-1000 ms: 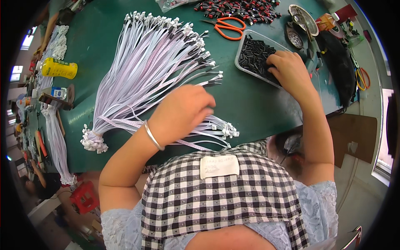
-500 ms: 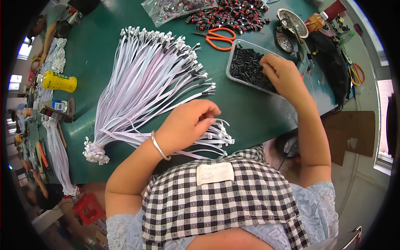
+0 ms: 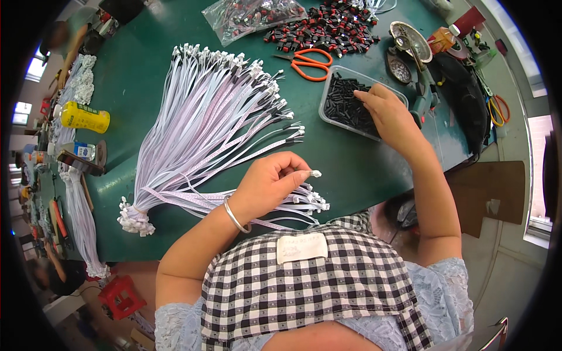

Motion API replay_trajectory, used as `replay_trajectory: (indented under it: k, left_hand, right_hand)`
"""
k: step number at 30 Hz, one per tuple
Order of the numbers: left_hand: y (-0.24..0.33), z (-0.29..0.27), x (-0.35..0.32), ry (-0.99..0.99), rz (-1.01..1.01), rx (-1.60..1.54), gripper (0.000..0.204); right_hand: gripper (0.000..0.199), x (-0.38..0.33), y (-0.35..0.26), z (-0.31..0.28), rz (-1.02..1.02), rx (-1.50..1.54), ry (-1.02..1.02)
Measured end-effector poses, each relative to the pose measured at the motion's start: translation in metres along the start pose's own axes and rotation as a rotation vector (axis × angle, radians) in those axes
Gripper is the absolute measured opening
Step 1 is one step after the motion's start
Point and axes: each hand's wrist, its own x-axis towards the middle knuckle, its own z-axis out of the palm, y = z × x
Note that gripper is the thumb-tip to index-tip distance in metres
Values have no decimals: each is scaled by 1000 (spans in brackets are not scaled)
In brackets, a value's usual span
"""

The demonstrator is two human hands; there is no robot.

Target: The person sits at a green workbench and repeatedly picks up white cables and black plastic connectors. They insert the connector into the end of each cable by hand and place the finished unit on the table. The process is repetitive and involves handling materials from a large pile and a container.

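Note:
My left hand point(image 3: 266, 186) pinches a flat white ribbon cable between thumb and forefinger. The cable's small white connector point(image 3: 315, 174) sticks out past the fingertips. Beneath and beside this hand lies a fanned bundle of white and pinkish ribbon cables point(image 3: 181, 134), gathered at its lower left end. Some cables in the fan carry short black sleeves near their connectors. Over a clear plastic box point(image 3: 350, 130) my right hand point(image 3: 393, 120) reaches in with thumb and fingertips pressed together. Many short black tubes point(image 3: 342, 104) fill the box. Whatever is between the right fingertips is too small to make out.
Orange-handled scissors point(image 3: 312, 64) lie beyond the box's left corner. Behind them are a heap of black-and-red parts point(image 3: 328, 29) and a clear plastic bag point(image 3: 252, 20). A yellow bottle point(image 3: 85, 118) stands at left; a metal dish point(image 3: 411, 41) sits far right. Other people work at far left.
My left hand has shifted slightly nearer, and a white connector now shows at its fingertips. My right hand has moved slightly left over the black tubes. The whole view has shifted a little.

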Motion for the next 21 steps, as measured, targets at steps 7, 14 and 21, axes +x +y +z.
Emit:
replay_trajectory:
  k: [7, 14, 21]
  left_hand:
    - [0, 10, -1, 119, 184, 132, 9]
    - [2, 8, -6, 65, 19, -301, 5]
    - [-8, 9, -4, 125, 73, -200, 6]
  right_hand:
    - [20, -32, -80, 5, 50, 814, 150]
    - [12, -62, -103, 71, 545, 1333, 91]
    - [11, -51, -102, 53, 492, 1354, 177]
